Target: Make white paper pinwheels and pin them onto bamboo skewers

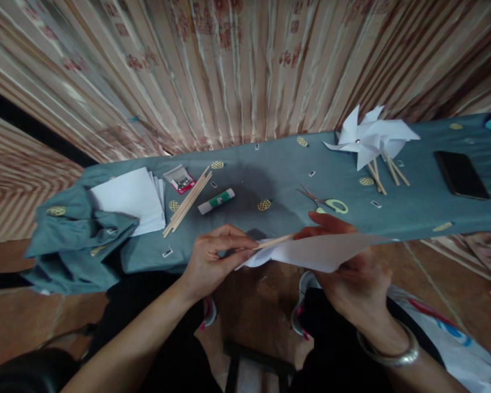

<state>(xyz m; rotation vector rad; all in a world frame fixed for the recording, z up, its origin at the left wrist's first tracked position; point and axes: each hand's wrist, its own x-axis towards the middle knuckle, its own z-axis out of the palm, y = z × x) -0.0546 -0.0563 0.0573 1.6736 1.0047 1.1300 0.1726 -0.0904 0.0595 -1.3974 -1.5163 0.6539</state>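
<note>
The right hand, a silver bracelet at its wrist, is partly hidden behind white paper — its grip I cannot tell. The left hand pinches a wooden stick by one end, against the paper, at the near edge of the table. Beyond lie scissors and a glue stick — then, farther off, paper pinwheels.

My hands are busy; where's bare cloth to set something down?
Between the glue stick and the scissors; a narrower patch lies between the pinwheels and the phone. It's crowded left, around the paper stack, small box and loose sticks.
</note>
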